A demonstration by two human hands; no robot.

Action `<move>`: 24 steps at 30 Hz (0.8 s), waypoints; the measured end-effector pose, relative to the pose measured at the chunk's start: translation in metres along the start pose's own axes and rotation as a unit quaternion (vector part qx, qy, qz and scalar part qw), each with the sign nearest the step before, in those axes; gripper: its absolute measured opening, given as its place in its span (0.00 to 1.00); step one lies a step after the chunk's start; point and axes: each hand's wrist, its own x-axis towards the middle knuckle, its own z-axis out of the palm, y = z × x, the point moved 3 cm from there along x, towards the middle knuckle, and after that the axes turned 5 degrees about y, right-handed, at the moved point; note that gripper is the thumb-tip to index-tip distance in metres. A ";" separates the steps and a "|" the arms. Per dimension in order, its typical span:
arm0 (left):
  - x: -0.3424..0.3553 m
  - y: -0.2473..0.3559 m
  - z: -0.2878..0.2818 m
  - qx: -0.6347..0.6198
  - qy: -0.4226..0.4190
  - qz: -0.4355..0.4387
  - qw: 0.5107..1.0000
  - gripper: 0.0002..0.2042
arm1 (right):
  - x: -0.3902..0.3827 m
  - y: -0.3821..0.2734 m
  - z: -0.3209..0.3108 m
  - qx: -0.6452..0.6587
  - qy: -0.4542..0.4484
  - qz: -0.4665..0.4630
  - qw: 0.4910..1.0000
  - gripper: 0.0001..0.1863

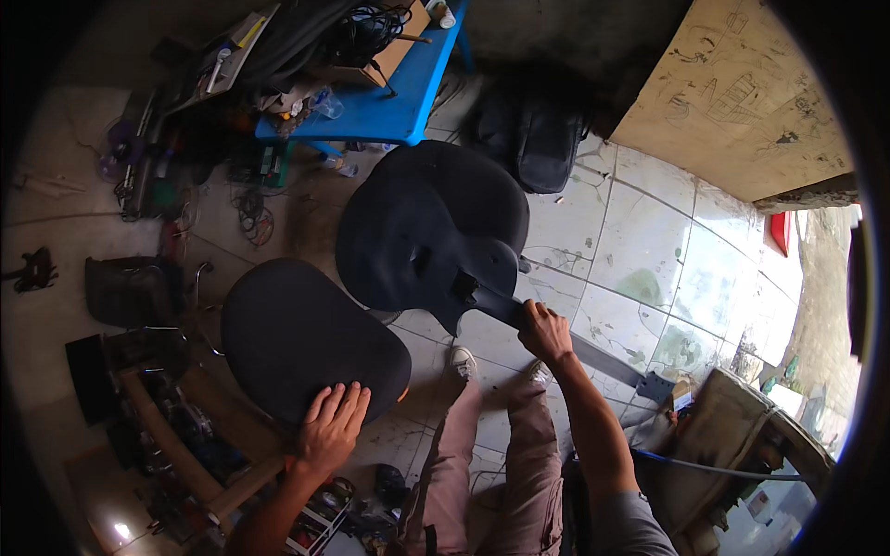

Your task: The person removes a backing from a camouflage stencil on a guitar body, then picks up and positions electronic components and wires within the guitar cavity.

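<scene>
Left hand flat on dark seat, right hand clamped round the bar, chair back crowding blue bench at eleven o'clock, black bag at one.

At the top we see a blue plastic table, with a tangle of thin black cables on it. Beside it, a black fabric backpack sits on a floor of cracked, stained white square tiles. To the right we find a pale tan board covered in dark line drawings, and near its lower corner a bright red wedge-shaped object. At lower right we notice a thin blue cord.
</scene>
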 end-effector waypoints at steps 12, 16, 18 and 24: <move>-0.116 -0.127 0.031 0.117 -0.016 0.185 0.976 0.20 | -0.104 0.032 -0.130 -0.011 0.031 0.027 0.999 0.14; -0.132 -0.176 0.028 -0.011 0.038 -0.099 0.994 0.37 | -0.162 0.040 -0.194 -0.067 0.003 0.036 0.997 0.15; -0.128 -0.205 0.029 -0.069 0.199 -0.387 0.898 0.41 | -0.182 0.037 -0.211 -0.077 -0.016 0.036 0.996 0.16; -0.089 -0.255 0.068 -0.293 0.303 -0.579 0.698 0.38 | -0.218 0.019 -0.230 -0.059 -0.055 0.029 0.996 0.17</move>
